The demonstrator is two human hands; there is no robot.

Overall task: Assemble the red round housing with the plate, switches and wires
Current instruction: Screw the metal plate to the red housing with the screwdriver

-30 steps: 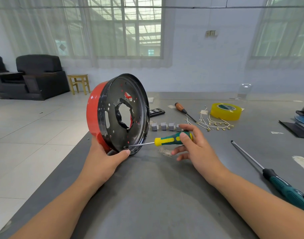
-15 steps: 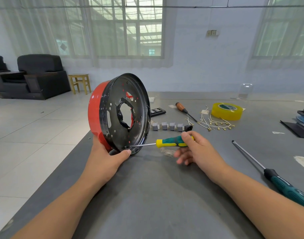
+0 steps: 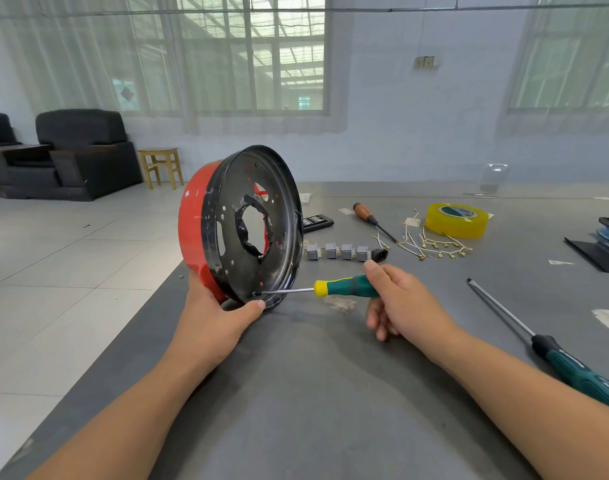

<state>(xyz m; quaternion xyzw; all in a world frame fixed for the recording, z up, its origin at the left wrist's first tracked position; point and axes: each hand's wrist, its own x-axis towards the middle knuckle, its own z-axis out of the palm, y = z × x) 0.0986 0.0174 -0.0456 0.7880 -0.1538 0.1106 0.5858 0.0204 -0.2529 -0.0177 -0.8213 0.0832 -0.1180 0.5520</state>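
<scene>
Head view: red housing (image 3: 192,233) on edge at table's (image 3: 330,410) left, left hand (image 3: 215,318) gripping its lower rim. Right hand (image 3: 405,301) pinches screwdriver (image 3: 344,286); shaft horizontal, tip leftward at plate's (image 3: 237,206) bottom screw.

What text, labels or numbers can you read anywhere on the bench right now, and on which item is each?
None can be read.
Yellow tape roll: print on its green inner core label, too small and blurred.
Black flat device behind the red housing: rows of pale marks, unreadable.
Small green-and-yellow screwdriver and switches: no visible marking.
</scene>
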